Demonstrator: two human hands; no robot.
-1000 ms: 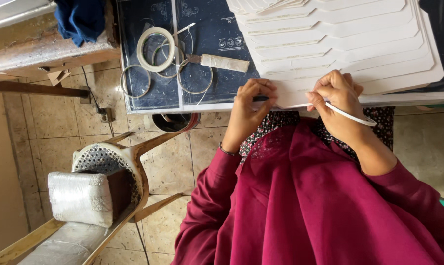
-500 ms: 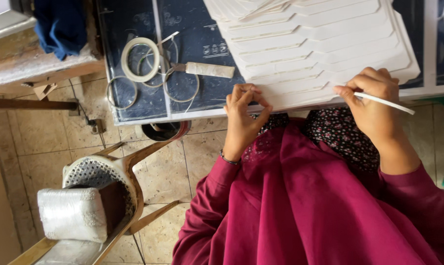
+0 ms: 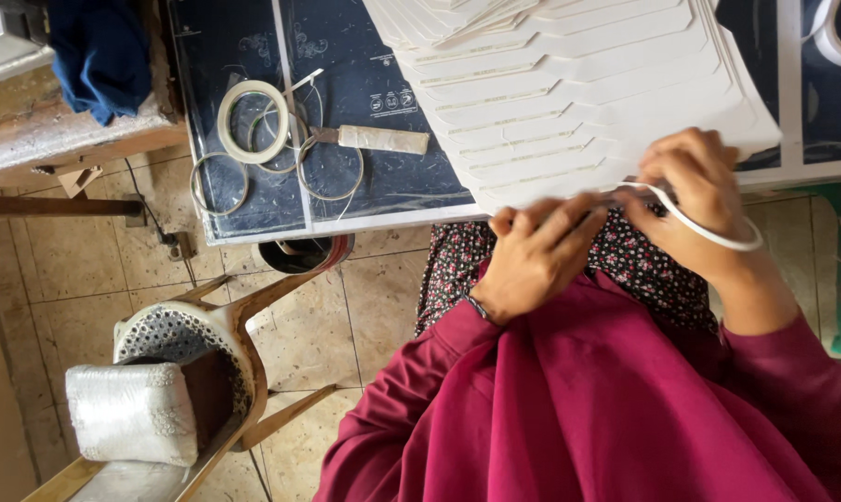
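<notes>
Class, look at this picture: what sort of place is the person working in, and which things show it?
Probably a small home craft workshop: stacked white card cut-outs on a dark worktable, tape rolls beside a wrapped-handle knife, tiled floor.

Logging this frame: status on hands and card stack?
Left hand pressing the near edge of white card stack. Right hand gripping tape roll at that edge. No obstruction seen.

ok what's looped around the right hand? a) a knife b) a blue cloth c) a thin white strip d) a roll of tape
c: a thin white strip curves around the right hand at the edge of the fanned stack of white card sheets.
</notes>
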